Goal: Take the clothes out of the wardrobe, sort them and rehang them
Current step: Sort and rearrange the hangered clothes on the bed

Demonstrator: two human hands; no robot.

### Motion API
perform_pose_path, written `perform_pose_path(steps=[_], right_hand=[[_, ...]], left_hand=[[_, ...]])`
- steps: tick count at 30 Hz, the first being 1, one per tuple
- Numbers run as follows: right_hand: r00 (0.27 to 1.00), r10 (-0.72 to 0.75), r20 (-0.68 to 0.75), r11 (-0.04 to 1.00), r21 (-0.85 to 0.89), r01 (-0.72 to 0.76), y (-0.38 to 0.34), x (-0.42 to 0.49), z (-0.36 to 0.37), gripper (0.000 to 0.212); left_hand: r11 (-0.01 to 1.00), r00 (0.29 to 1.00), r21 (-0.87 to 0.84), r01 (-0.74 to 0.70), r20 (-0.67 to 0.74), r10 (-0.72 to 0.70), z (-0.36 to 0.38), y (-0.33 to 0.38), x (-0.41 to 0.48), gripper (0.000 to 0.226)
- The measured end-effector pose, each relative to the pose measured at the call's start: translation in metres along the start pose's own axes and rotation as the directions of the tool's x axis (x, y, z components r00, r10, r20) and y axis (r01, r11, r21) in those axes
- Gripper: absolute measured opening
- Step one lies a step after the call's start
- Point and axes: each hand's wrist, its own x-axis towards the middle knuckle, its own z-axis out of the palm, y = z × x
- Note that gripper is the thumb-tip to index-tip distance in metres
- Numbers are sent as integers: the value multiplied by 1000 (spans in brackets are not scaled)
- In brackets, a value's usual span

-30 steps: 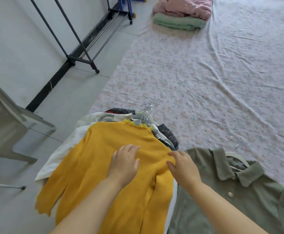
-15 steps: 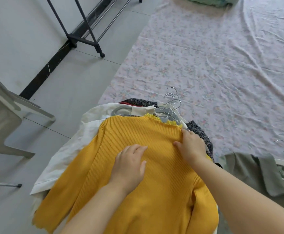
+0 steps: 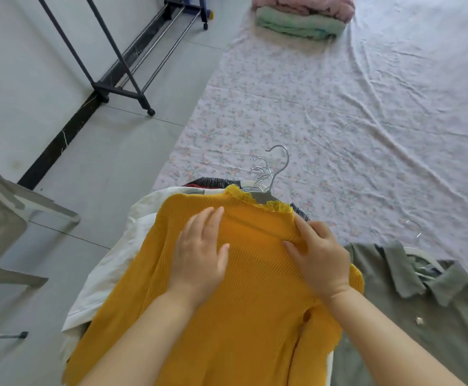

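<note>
Our left hand (image 3: 199, 256) lay flat on one yellow sweater (image 3: 241, 330), our right hand (image 3: 320, 259) pinching its fold; one green shirt (image 3: 422, 330) lay beside.

You've got a ribbed mustard sweater (image 3: 249, 288) with a lacy yellow collar lying flat on a grey hanger (image 3: 262, 196), topping a stack of hangered clothes at the near left edge of the floral sheet (image 3: 338, 121). A white garment (image 3: 121, 263) pokes out on its left and a black-and-white knit (image 3: 216, 181) at the collar end. Just right of it, an olive collared shirt (image 3: 394, 316) is spread out on a white hanger (image 3: 422, 254)
</note>
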Motion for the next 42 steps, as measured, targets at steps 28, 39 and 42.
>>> perform_pose_path(steps=[28, 39, 42], right_hand=[[885, 119, -451, 929, -265, -260, 61, -409, -438, 46], [867, 10, -498, 795, -522, -310, 176, -559, -561, 41], [873, 15, -487, 773, -548, -319, 221, -565, -578, 42]], left_hand=[[598, 606, -114, -793, -58, 793, -61, 368, -274, 46], [493, 506, -258, -831, 18, 862, 11, 546, -386, 63], [494, 500, -264, -828, 51, 865, 37, 584, -386, 63]])
